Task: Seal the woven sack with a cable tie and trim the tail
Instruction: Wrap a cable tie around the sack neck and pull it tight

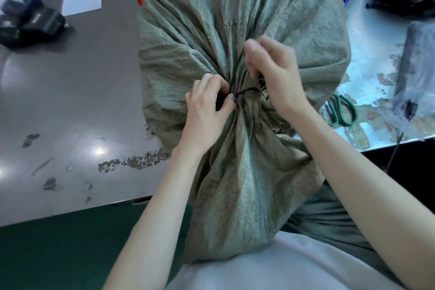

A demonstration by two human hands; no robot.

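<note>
Grey-green woven sack (235,37), centre frame, neck gathered in pleats; left hand (207,110) pinches thin black cable tie (246,91), right hand (273,70) fingers curled on the neck

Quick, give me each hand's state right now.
Left hand: closed, pinching the black cable tie.
Right hand: closed on the gathered neck of the woven sack.

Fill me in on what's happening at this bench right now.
A person is closing a grey-green woven sack that lies across the bench toward them. Its mouth is bunched into a neck, with a black cable tie wrapped there. The left hand pinches the tie at the neck, while the right hand grips the gathered fabric beside it. Green-handled scissors lie untouched on the table to the right, so the tail is not yet trimmed.
</note>
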